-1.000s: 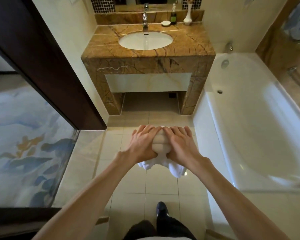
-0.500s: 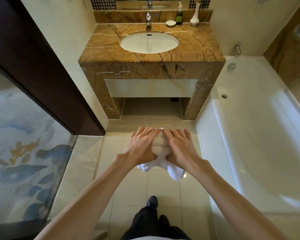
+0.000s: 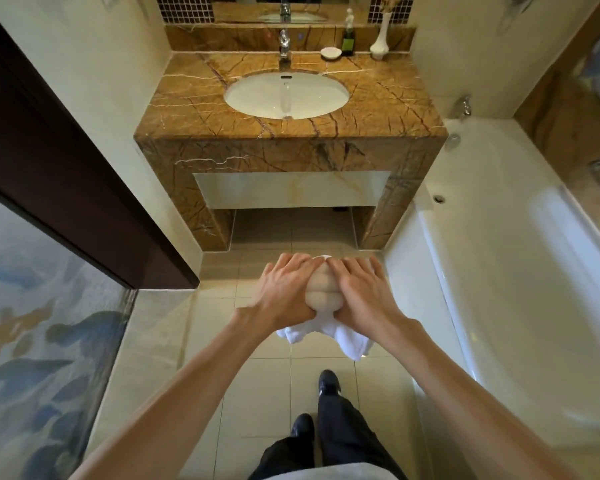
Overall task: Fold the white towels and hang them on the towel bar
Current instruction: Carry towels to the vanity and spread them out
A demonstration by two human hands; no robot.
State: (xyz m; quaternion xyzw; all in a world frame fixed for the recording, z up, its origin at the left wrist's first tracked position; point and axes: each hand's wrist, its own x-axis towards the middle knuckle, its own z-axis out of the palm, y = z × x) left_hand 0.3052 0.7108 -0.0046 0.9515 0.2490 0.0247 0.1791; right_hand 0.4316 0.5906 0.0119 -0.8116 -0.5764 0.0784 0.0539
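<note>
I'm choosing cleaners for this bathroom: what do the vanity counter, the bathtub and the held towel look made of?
The vanity counter looks like polished brown marble or similar stone, by its veins and sheen. The bathtub is glossy white acrylic or enamel; the highlights cannot settle which. The towel seems soft white terry-like cloth, bunched and drooping.

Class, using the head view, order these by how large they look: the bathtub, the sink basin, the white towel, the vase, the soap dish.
1. bathtub
2. sink basin and white towel: look alike; the towel is nearer and partly hidden by the left hand and right hand, so unranked
3. vase
4. soap dish
</note>
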